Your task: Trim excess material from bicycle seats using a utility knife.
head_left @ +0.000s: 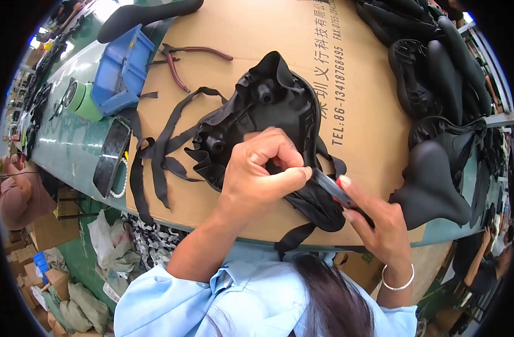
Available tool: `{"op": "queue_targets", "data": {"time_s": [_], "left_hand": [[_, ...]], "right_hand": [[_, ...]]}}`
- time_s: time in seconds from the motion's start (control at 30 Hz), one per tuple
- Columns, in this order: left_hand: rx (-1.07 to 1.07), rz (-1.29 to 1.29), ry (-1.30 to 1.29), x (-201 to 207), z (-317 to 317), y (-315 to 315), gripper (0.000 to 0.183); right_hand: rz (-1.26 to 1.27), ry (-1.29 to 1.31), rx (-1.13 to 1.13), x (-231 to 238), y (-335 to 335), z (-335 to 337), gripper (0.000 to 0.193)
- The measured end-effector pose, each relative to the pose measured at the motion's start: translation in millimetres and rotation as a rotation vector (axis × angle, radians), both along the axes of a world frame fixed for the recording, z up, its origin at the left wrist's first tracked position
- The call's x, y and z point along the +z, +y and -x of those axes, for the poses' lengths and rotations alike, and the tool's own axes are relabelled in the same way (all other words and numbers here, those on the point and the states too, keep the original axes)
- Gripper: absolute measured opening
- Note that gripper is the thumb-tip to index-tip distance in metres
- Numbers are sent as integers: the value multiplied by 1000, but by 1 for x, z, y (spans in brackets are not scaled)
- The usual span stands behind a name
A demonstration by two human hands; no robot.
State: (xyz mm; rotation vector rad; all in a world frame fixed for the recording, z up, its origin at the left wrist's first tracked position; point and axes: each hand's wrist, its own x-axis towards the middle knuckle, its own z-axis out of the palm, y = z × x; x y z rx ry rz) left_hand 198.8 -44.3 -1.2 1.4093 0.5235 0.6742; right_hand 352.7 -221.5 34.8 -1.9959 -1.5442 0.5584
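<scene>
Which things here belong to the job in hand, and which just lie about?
Belong to the job:
black saddle-shaped piece, under the left hand
red-and-grey tool, in the right hand
cardboard sheet, underneath

Apparently just lying about:
smartphone
green cylindrical container
blue plastic bin
red-handled pliers, idle, though possibly kept for this job

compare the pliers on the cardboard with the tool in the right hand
The pliers lie on the cardboard with handles spread; the tool is held in the right hand, which partly hides it. The pliers have dark red handles, while the tool shows grey with brighter red. Both have some red.
</scene>
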Motion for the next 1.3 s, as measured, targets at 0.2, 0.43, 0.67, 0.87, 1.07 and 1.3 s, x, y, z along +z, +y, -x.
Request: {"op": "queue_targets", "data": {"time_s": [0.2,0.43,0.67,0.87,1.07,1.3], "left_hand": [[-138,326,-259,4,3,12,18],[-308,314,-432,-3,3,12,19],[-445,-1152,299,23,21,33,18],[-422,-970,232,14,17,35,10],[-442,-984,236,10,12,38,11],[-458,-956,275,16,10,32,11]], "right_hand": [[278,-25,-67,34,-33,36,55],[169,541,-581,4,-72,77,49],[-276,-34,-365,-22,-62,57,51],[-104,-158,-186,-5,-36,60,54],[-23,-498,-20,8,-19,52,58],[254,-608,90,50,-32,37,59]]}}
